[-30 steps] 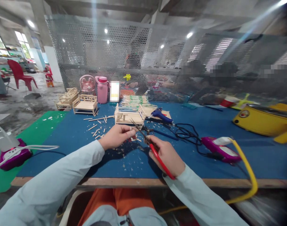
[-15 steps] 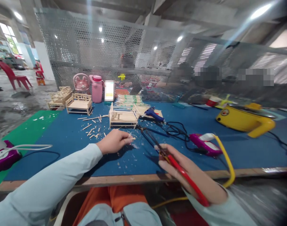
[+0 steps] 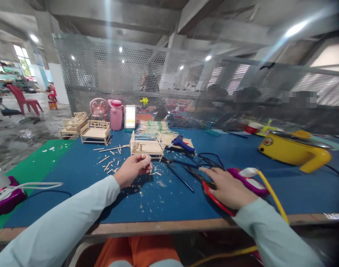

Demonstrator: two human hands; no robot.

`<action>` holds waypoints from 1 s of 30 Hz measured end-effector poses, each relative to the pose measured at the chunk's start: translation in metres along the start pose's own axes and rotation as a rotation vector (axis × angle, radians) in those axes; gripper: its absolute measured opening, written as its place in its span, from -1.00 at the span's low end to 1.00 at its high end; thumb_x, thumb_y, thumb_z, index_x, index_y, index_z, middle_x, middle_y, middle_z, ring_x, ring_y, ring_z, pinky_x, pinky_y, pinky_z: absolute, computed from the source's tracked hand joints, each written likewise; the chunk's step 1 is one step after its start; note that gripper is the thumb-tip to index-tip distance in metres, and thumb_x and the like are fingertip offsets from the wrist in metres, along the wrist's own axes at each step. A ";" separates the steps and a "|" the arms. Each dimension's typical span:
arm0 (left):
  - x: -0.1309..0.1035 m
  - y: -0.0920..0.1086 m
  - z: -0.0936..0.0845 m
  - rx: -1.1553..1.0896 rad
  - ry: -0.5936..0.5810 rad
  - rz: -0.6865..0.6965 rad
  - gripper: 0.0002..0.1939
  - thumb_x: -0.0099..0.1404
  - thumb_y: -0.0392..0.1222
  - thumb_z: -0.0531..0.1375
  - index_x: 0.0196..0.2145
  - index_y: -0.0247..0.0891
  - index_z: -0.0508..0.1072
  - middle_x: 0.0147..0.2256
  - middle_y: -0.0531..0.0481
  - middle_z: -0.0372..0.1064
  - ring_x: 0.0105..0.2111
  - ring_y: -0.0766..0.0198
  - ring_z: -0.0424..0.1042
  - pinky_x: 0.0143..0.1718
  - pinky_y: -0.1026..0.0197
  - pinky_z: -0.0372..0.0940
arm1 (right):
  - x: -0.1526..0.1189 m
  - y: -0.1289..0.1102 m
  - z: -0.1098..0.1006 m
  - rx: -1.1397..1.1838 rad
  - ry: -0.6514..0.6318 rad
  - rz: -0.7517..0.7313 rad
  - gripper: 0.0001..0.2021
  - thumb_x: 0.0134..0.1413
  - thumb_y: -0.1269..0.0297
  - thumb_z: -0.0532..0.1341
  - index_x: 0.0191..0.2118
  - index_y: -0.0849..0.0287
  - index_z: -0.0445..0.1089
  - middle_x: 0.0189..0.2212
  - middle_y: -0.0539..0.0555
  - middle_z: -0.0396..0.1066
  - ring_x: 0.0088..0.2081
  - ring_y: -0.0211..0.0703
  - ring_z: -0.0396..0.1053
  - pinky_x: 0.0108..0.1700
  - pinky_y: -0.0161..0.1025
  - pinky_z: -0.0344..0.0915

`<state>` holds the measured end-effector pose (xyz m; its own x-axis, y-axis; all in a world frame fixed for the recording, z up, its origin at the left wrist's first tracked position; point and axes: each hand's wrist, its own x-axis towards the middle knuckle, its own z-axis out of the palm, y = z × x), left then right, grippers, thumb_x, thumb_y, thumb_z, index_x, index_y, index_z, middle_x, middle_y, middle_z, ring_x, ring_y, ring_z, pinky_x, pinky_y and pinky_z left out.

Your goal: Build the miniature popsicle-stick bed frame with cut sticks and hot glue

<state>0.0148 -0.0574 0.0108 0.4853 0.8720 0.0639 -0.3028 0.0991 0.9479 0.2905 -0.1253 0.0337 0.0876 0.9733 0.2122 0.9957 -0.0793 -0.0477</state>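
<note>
My left hand [image 3: 131, 170] is closed in a pinch, with a short wooden stick [image 3: 150, 169] poking down from its fingertips. It is just in front of a small wooden bench model [image 3: 147, 148]. My right hand [image 3: 229, 185] lies over red-handled pliers [image 3: 207, 188] on the table, its fingers stretched out and part of the handles hidden beneath it. Blue-handled pliers [image 3: 182, 178] rest between my hands, jaws towards the model. Cut stick pieces [image 3: 104, 160] and pale chips are scattered to the left and around my left hand.
A blue glue gun [image 3: 183, 144] lies behind the pliers, its black cord curling right. Further right are a purple power strip [image 3: 251, 181] and a yellow pot [image 3: 289, 150]. Finished-looking wooden models [image 3: 95, 132], a pink bottle [image 3: 116, 115] and a lit screen [image 3: 130, 116] stand at the back.
My right hand has lowered the red-handled pliers to the table and loosened its fingers. My left hand has drawn back slightly, its stick now pointing down. The view has tilted up.
</note>
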 end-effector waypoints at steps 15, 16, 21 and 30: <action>0.003 -0.002 -0.003 -0.029 0.183 0.012 -0.61 -0.05 0.03 0.31 -0.49 -0.32 0.28 -0.52 0.08 0.29 -0.53 0.47 0.32 -0.54 0.43 0.19 | -0.014 0.029 0.019 0.137 -0.009 0.029 -0.61 -0.09 0.20 0.05 -0.17 0.20 0.47 -0.19 0.20 0.47 -0.15 0.07 0.43 -0.12 -0.12 0.36; 0.004 -0.002 -0.004 -0.004 0.219 0.020 -0.62 -0.04 0.03 0.30 -0.49 -0.32 0.27 -0.53 0.10 0.27 -0.54 0.47 0.32 -0.56 0.44 0.16 | -0.021 0.026 0.019 0.102 0.003 0.041 -0.60 -0.08 0.21 0.04 -0.16 0.21 0.46 -0.20 0.22 0.46 -0.18 0.09 0.44 -0.17 -0.11 0.38; 0.006 -0.005 -0.007 0.109 0.243 0.010 -0.65 0.02 0.05 0.24 -0.47 -0.29 0.27 -0.54 0.12 0.26 -0.54 0.45 0.32 -0.57 0.42 0.12 | -0.043 0.026 0.025 -0.024 0.079 0.085 -0.56 -0.01 0.21 -0.03 -0.07 0.24 0.40 -0.20 0.30 0.39 -0.27 0.14 0.45 -0.26 -0.05 0.39; 0.004 -0.008 -0.003 0.158 0.129 0.014 -0.61 0.02 0.12 0.22 -0.46 -0.30 0.29 -0.53 0.10 0.27 -0.53 0.44 0.34 -0.58 0.42 0.12 | -0.001 0.014 0.003 0.009 -0.014 -0.091 -0.58 -0.02 0.29 0.02 -0.03 0.24 0.36 0.00 0.25 0.34 0.03 0.07 0.30 0.04 -0.03 0.23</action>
<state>0.0167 -0.0533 0.0022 0.3694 0.9281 0.0468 -0.1714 0.0185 0.9850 0.3046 -0.1270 0.0294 -0.0038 0.9793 0.2023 0.9992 0.0115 -0.0372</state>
